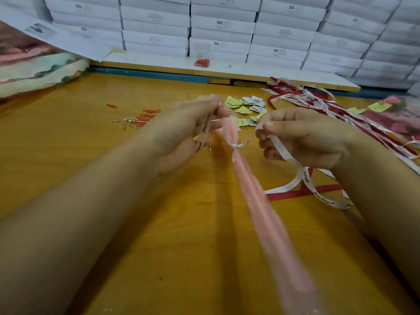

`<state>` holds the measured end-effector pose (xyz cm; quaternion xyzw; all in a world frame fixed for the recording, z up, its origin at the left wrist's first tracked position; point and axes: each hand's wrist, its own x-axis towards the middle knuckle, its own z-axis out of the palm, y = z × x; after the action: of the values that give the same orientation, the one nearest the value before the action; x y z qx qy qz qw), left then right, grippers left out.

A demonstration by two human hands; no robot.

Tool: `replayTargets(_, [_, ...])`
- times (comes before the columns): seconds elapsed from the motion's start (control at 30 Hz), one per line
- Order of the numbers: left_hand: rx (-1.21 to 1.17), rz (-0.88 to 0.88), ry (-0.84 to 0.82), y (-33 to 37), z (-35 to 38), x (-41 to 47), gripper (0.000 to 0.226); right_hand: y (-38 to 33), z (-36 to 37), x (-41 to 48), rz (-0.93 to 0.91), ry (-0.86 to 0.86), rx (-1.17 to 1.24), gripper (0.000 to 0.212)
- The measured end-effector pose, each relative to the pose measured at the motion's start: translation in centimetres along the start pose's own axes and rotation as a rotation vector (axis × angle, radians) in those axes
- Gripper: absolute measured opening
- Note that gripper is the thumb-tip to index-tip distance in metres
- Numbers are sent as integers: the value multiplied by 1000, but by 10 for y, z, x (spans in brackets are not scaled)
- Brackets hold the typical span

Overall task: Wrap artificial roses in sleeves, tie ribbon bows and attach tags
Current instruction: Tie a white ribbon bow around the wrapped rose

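A long pink sleeve (261, 201) with a stem inside runs from the middle of the table toward me, blurred. A white printed ribbon (288, 160) is knotted around it at its neck (236, 146). My left hand (188, 130) pinches one ribbon end to the left of the knot. My right hand (302, 137) pinches the other end on the right, and the rest of that end trails down onto the table. The rose head is hidden behind my left hand.
Yellow and white tags (247, 108) lie behind my hands. Red and white ribbons (318, 103) pile at the right, with wrapped pink roses (395, 114) beyond. Red paper clips (147, 115) and wire ties (127, 121) lie at the left. White boxes (222, 26) stack along the back.
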<state>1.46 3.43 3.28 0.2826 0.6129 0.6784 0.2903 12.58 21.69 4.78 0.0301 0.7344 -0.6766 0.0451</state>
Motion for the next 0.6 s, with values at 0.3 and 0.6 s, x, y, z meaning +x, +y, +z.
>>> replayTargets(0.3, [127,138,-6,-9,1,-1,32,-2,3,0,71,-40,-67,21])
replayTargets(0.6, [552,171,-76,-15,5,-3,25,-2,6,0,-35,-96,-128,8])
